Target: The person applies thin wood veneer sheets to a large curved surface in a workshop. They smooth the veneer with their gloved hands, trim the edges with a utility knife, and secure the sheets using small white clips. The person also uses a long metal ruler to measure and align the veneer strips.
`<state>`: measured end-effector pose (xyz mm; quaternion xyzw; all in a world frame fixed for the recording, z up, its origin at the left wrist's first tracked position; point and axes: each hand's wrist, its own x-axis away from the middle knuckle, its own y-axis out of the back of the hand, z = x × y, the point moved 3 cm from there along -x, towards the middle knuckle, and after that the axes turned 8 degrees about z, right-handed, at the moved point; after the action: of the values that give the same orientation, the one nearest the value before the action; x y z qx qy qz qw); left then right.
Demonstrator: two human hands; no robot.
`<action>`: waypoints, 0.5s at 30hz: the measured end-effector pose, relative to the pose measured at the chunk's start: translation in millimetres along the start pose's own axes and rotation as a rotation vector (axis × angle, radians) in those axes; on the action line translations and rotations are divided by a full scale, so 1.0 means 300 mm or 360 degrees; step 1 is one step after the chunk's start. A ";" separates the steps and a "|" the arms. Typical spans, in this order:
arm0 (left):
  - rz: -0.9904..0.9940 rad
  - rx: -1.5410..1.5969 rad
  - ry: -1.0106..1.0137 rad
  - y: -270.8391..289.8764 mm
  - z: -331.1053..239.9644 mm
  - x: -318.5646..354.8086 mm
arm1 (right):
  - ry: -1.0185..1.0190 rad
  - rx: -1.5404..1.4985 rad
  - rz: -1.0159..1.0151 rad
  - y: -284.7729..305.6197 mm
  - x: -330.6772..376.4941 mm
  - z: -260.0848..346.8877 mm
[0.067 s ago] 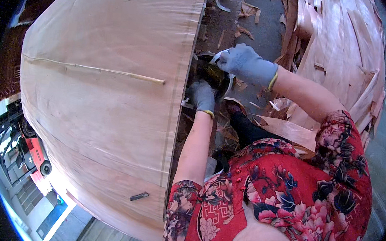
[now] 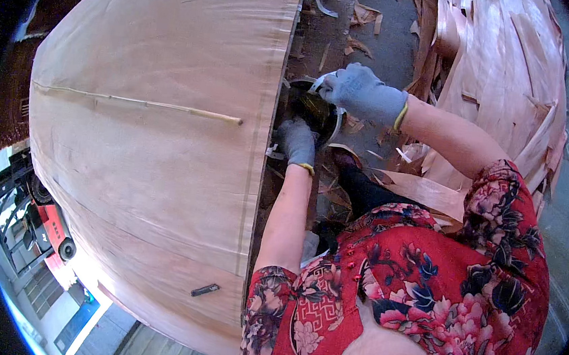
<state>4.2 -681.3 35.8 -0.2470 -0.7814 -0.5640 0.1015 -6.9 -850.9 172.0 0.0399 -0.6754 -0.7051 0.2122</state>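
Both hands work at the right edge of a large stack of veneer sheets (image 2: 143,165), just beyond the stack and low down, over a dark round container (image 2: 317,109) with a pale rim. The gloved left hand (image 2: 296,141) appears to be closed on the container's near side. The gloved right hand (image 2: 363,93) is curled over the far rim, pinching a small pale strip (image 2: 320,80). The container looks rigid and probably light; the rim offers the soundest hold, and its contents cannot be made out. The left forearm runs straight forward; the right arm is bent, reaching inward. A thin stick (image 2: 135,102) lies on the top sheet. Veneer scraps (image 2: 509,82) are piled to the right.
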 end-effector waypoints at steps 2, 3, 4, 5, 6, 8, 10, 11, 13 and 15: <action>-0.0092 0.0021 -0.0204 0.057 -0.051 0.061 | -0.0111 -0.0154 -0.0032 -0.010 0.003 -0.005; -0.0178 0.0052 -0.0362 0.095 -0.071 0.119 | -0.0313 -0.0413 0.0127 -0.025 0.006 -0.014; -0.0058 0.0057 -0.0334 0.118 -0.078 0.176 | -0.0392 -0.0404 0.0153 -0.027 0.013 -0.016; -0.0072 0.0163 -0.0364 0.147 -0.074 0.246 | -0.0438 -0.0409 0.0199 -0.030 0.014 -0.016; 0.0021 0.0404 -0.0181 0.156 -0.044 0.347 | -0.0442 -0.0430 0.0158 -0.030 0.017 -0.018; 0.0223 0.0724 0.0108 0.153 0.069 0.590 | -0.0515 -0.0293 0.0366 -0.053 0.018 -0.035; 0.0332 0.0054 -0.0110 0.138 0.211 0.826 | -0.0502 -0.0168 0.0373 -0.076 0.015 -0.072; 0.0475 -0.0014 -0.0056 0.109 0.300 0.943 | -0.0471 -0.0104 0.0319 -0.089 0.015 -0.094; 0.0783 0.0002 0.0213 0.043 0.479 1.174 | -0.0540 -0.0083 0.0345 -0.122 0.017 -0.154; 0.0980 0.0006 0.0451 -0.023 0.624 1.369 | -0.0689 -0.0188 0.0421 -0.150 0.018 -0.211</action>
<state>-328.9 -397.0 145.3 -0.3903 -0.6492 -0.5342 0.3752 -1.0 -912.2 124.2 -0.2132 -0.6620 -0.7016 0.1551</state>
